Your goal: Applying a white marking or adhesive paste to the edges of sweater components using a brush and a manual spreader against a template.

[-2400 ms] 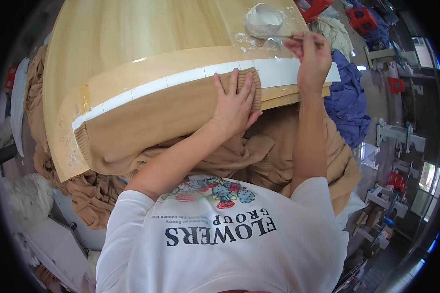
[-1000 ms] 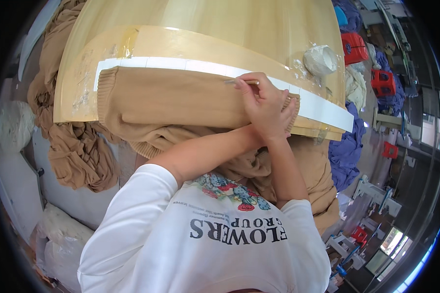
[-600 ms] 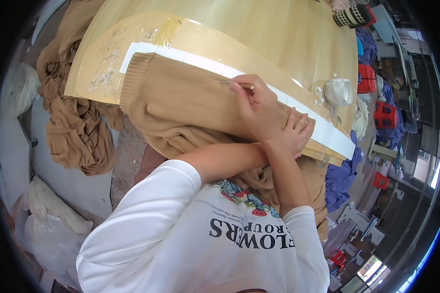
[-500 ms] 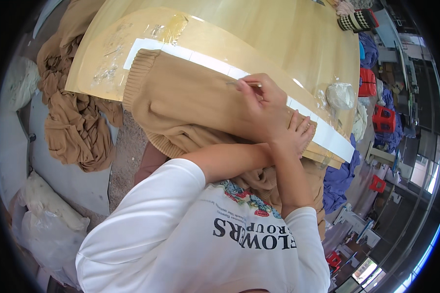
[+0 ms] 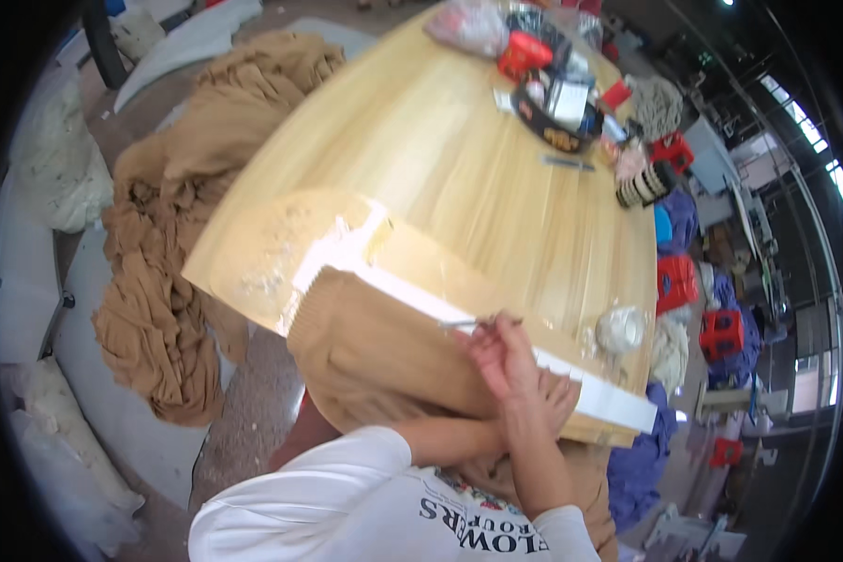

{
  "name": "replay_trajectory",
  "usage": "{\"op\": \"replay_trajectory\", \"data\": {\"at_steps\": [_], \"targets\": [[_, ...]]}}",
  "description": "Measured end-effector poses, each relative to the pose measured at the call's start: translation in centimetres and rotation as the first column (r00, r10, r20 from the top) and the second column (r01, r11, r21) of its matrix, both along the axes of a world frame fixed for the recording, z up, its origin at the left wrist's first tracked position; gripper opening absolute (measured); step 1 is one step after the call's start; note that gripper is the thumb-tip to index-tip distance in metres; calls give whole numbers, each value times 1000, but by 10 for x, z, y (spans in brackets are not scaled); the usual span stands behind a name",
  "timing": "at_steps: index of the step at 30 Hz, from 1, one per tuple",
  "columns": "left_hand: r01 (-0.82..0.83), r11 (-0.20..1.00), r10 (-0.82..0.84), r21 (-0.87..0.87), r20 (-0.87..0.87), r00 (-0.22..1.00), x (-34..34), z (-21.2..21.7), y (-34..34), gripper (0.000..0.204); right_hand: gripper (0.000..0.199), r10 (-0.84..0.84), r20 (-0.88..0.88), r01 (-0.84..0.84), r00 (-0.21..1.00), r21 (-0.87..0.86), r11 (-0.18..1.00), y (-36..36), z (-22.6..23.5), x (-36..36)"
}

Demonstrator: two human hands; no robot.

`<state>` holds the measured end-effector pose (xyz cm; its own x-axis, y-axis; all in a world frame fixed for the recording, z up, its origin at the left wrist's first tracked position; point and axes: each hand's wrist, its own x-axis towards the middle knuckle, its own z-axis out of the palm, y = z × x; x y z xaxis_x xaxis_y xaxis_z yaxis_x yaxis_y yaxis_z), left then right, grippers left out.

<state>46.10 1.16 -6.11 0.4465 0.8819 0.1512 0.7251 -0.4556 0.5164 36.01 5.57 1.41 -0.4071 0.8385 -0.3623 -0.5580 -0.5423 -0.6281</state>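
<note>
A tan knitted garment [image 5: 393, 337] with a ribbed edge lies on the near edge of the wooden table, slightly blurred. My forearms cross over it. My left hand [image 5: 558, 401] rests flat on the garment's right end, fingers spread, partly hidden behind my right wrist. My right hand [image 5: 502, 361] is above the garment's far edge, its fingers closed on a thin metal tool [image 5: 459, 324] that points left; its exact kind is too small to tell. A white measuring strip [image 5: 590, 393] runs along the garment's far side, marked off in sections.
The wooden table [image 5: 421, 178] stretches away, with a clear tape roll [image 5: 620, 330] at right and a dark tray [image 5: 557, 131] of small items farther back. A brown fabric heap [image 5: 159, 347] lies at left. Red stools [image 5: 676, 284] and purple cloth [image 5: 639, 464] stand at right.
The view has tilted up, showing more of the table's far end, and the hands sit lower in it. My right hand still holds the tool; my left hand stays on the garment.
</note>
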Motion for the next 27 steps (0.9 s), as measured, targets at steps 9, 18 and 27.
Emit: {"op": "replay_trajectory", "data": {"at_steps": [9, 18, 27], "targets": [[76, 979, -50, 190, -138, 989, -19, 5, -11, 84, 13, 27, 21, -23, 999, -161, 987, -2, -25, -17], [118, 983, -99, 144, -137, 986, -22, 2, 2, 85, 12, 74, 94, -64, 993, -99, 993, 7, -22, -29], [90, 989, -73, 119, -137, 988, -11, -2, 2, 83, 10, 98, 89, -85, 991, -142, 986, 12, -24, -11]]}}
